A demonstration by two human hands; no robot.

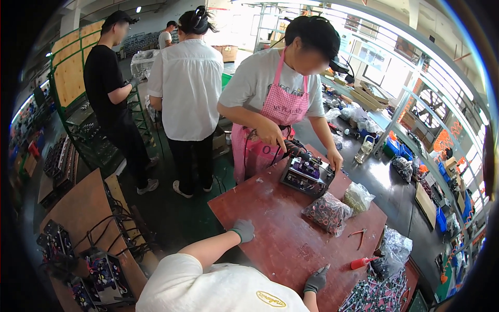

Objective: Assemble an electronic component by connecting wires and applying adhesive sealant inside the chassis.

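My left hand (243, 231), in a grey glove, rests at the left edge of the reddish-brown table (270, 223), fingers loosely laid on it and holding nothing. Near the front edge my right hand (316, 280), gloved too, lies on the board with its fingers extended and no object in it. Closest to it are a red bottle with a thin nozzle (359, 263) and a heap of long screws (377, 291). Across the table a co-worker in a pink checked apron (284, 106) holds a dark tool over a metal-cased device (306, 177) with purple parts.
Clear bags of dark ring-shaped parts (327, 214) and yellowish small parts (358, 198) sit on the table. Red-handled pliers (358, 237) and a crumpled plastic bag (393, 247) lie rightward. Similar devices (106, 275) stand lower left; two people stand behind, at left.
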